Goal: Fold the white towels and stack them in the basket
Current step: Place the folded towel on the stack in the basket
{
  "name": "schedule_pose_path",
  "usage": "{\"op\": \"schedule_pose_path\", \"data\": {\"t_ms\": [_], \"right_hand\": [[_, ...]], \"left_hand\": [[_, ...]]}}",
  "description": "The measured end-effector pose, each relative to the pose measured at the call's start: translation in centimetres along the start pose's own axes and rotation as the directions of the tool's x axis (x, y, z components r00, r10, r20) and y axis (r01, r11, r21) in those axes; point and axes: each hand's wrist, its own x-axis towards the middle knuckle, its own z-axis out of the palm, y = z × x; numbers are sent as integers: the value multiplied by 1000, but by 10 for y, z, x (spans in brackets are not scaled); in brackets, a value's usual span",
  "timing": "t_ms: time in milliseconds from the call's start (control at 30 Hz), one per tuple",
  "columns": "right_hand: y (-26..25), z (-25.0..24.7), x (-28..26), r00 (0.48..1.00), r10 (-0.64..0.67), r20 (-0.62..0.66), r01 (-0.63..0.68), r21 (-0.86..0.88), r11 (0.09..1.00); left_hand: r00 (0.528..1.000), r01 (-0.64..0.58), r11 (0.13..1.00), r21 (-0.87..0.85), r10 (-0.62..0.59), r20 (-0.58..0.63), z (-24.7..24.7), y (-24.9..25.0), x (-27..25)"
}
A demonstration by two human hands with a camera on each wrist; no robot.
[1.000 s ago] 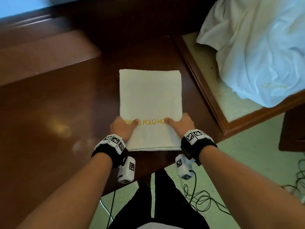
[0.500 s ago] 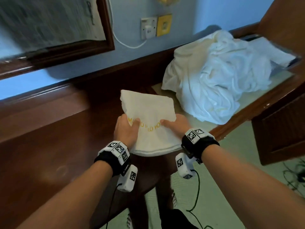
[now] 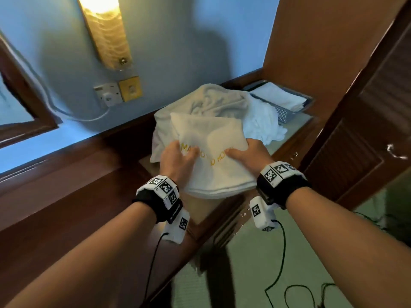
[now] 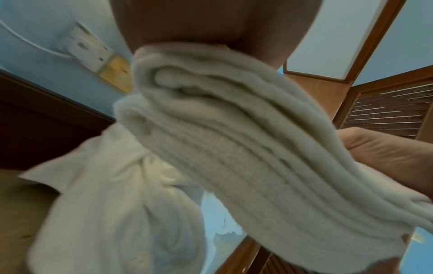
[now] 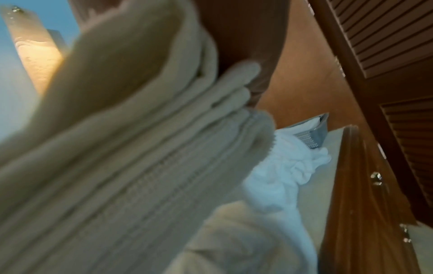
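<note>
A folded white towel with gold lettering hangs in the air in front of me, its layered edge filling both wrist views. My left hand grips its near left side, thumb on top. My right hand grips its near right side the same way. Behind it lies a heap of unfolded white towels. Further right stands a grey mesh basket with a folded white towel inside.
A dark wooden desk runs along the blue wall at left. The heap and basket sit on a lower beige-topped unit. A louvred wooden door stands at right. Cables trail over the green floor. A wall lamp glows above.
Both hands lifted the folded towel off the desk and carried it rightward, over the heap toward the basket. My view swung up and to the right.
</note>
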Motion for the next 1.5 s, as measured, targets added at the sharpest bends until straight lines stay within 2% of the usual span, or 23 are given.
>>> {"op": "schedule_pose_path", "data": {"t_ms": [133,300,600,767,900,1133,1333,1500], "right_hand": [[40,-83,28,997,3,-77,-4,-17,1000],[76,-164,59,994,10,-106,-12,-20,1000],[145,-247,156,979,3,-203,-17,-66,998],[182,-283,242,969,24,-245,-52,-109,993],[204,-323,321,972,66,-226,-102,-155,983],[223,-378,436,978,48,-203,-120,-359,925],[262,-408,564,996,-18,-87,-18,-393,919],[297,-422,684,997,-72,21,74,-445,893]], "left_hand": [[999,-38,999,-37,39,33,79,51,13],[995,-65,995,-70,69,67,163,98,31],[977,-110,990,-94,125,172,294,141,110],[966,-139,985,-105,158,203,378,152,182],[952,-177,981,-81,192,238,437,168,240],[934,-181,980,-82,197,298,518,192,316],[936,-137,989,-48,145,320,587,197,385],[946,-13,1000,-26,20,323,660,200,442]]}}
